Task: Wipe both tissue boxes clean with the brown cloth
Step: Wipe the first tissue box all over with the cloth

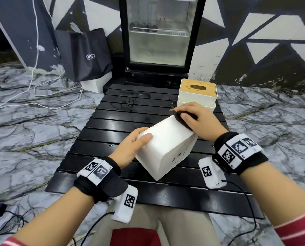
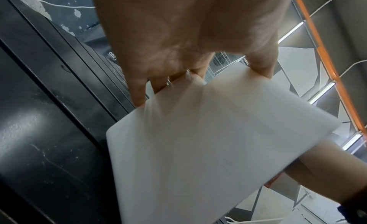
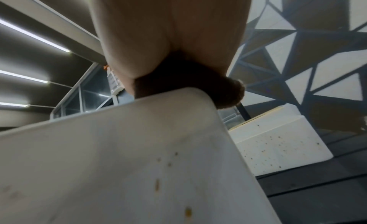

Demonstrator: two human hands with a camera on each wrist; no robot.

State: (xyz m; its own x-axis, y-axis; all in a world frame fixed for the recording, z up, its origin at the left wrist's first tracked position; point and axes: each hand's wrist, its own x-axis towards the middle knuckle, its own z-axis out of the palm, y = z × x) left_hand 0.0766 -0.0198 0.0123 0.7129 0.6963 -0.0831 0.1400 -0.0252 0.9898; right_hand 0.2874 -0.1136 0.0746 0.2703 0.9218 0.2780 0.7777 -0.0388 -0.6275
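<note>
A white tissue box [image 1: 166,148] is tilted up off the black slatted table [image 1: 112,121]. My left hand [image 1: 135,144] grips its near left corner, thumb on top and fingers under the edge [image 2: 139,92]. My right hand [image 1: 192,118] holds the bunched brown cloth [image 1: 181,120] and presses it on the box's far upper corner [image 3: 198,92]. Brown-yellow specks dot the box's right side [image 3: 158,183]. A second white tissue box [image 1: 198,96] with a wooden slotted lid stands upright behind my right hand; its side [image 3: 278,145] is speckled too.
A glass-door fridge [image 1: 158,32] stands just beyond the table's far end. A black bag [image 1: 84,54] and white cables [image 1: 41,96] lie on the marble floor to the left. Dark wet spots [image 1: 130,100] mark the table's far slats.
</note>
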